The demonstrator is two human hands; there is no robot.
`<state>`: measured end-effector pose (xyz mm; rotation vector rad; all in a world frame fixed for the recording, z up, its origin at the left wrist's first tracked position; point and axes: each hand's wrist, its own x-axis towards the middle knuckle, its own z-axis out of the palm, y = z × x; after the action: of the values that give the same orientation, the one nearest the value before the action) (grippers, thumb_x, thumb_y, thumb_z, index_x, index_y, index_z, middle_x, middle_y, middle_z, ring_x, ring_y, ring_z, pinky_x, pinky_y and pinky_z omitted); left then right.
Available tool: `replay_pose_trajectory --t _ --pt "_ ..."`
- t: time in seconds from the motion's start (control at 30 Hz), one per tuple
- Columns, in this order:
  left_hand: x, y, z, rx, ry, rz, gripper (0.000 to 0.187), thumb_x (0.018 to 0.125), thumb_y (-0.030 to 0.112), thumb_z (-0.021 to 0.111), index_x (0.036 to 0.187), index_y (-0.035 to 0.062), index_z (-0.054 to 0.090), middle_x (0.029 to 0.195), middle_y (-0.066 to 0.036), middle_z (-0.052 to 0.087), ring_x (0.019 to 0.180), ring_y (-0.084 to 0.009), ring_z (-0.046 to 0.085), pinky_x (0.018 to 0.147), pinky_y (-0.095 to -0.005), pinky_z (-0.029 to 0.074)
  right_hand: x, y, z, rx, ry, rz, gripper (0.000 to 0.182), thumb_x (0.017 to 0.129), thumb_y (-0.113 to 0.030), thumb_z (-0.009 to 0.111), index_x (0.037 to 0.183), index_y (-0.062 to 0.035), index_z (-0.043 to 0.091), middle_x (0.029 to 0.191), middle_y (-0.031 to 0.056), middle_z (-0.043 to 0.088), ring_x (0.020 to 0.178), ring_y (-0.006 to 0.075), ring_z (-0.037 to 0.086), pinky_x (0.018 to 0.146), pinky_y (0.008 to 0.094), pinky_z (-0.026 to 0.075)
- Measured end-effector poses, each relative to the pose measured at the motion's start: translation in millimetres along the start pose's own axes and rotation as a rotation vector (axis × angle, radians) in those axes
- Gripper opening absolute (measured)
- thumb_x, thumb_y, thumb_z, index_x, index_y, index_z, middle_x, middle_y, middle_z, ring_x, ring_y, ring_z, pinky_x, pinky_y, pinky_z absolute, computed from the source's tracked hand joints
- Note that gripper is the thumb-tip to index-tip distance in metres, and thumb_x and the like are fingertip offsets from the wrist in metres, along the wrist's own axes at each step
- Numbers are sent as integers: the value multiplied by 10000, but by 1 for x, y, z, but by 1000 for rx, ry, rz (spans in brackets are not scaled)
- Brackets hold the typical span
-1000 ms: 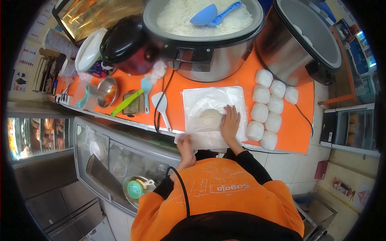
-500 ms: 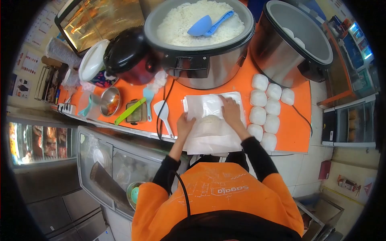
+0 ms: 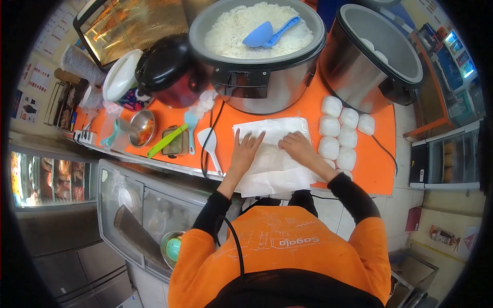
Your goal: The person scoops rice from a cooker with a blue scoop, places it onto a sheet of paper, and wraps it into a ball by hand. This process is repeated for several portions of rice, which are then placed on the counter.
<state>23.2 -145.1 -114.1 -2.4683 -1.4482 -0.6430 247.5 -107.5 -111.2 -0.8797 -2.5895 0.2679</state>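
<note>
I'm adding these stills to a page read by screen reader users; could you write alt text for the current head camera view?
Two bare hands press on white paper sheets on an orange counter. White wrapped bundles stand in rows to the right; behind is a large open cooker of white rice with a blue scoop on top.

Pictured with left hand (image 3: pixel 247 153) moved from the near edge of the white paper (image 3: pixel 272 178) to its far left part, fingers now spread, right hand (image 3: pixel 299 148) shifted farther up, fingers bent, and paper now covering the once partly bare mound (image 3: pixel 268 151).
</note>
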Motion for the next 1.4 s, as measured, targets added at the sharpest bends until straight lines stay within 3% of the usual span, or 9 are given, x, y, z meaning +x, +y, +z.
replay_pose_trajectory --t 0.13,0.37,0.67,0.77,0.97,1.07,1.17,1.33,1.4 --pt "-64 9 5 -160 14 44 255 677 22 581 932 27 581 789 -67 522 836 -243 531 823 -443 416 -45 -27 18 71 207 147 157 678 -14 574 815 -86 545 779 63 518 846 240 523 753 346 389" --pt "-99 24 16 -485 -64 -245 240 720 -35 580 959 -12 580 971 -141 604 920 -293 580 762 -366 489 -73 -55 55 255 317 456 155 736 -41 602 885 -83 596 953 96 588 1028 267 534 853 393 414" --pt "-98 20 38 -392 -43 -284 475 734 27 622 1189 14 485 894 -158 604 821 -310 595 684 -386 495 -83 -29 71 43 149 362 377 739 -186 664 1099 -127 566 947 69 634 915 241 589 835 412 435" --pt "-59 21 31 -294 -352 -550 600 709 50 646 1264 39 421 849 -156 589 795 -312 581 678 -393 479 -47 -33 53 42 -68 582 495 715 -188 672 1181 -146 512 947 91 630 882 241 588 808 396 440" --pt "-13 -11 19 -68 -176 -16 600 701 51 641 1261 20 427 1011 -145 607 992 -320 564 844 -373 456 -1 -19 23 -209 25 183 562 693 -149 668 1214 -73 470 1088 136 578 995 293 545 883 376 419" --pt "-53 -8 55 -256 -389 -180 478 726 43 619 1189 7 506 1161 -140 568 1089 -318 533 917 -373 438 -14 -26 59 117 -282 501 520 720 -153 629 1203 -34 477 1251 140 493 1173 280 463 1002 393 342" --pt "-71 16 47 -285 -168 -306 368 739 16 587 1106 -8 569 1212 -143 543 1109 -306 529 945 -385 427 -38 -46 72 280 -22 557 551 735 -106 582 1249 11 422 1329 170 413 1250 293 380 1030 408 305" --pt "-75 47 31 -431 -373 -361 902 711 110 624 1385 -81 55 1421 -298 141 1344 -418 111 1105 -457 102 -55 -68 63 247 47 476 672 734 -115 562 1333 36 296 1386 220 316 1304 304 301 1068 404 243" --pt "-65 56 26 -629 -270 -422 881 719 106 640 1387 -74 94 1417 -289 184 1336 -387 176 1094 -426 158 -55 -69 60 275 28 465 712 729 -126 567 1348 47 259 1403 226 278 1325 307 259 1080 407 215"
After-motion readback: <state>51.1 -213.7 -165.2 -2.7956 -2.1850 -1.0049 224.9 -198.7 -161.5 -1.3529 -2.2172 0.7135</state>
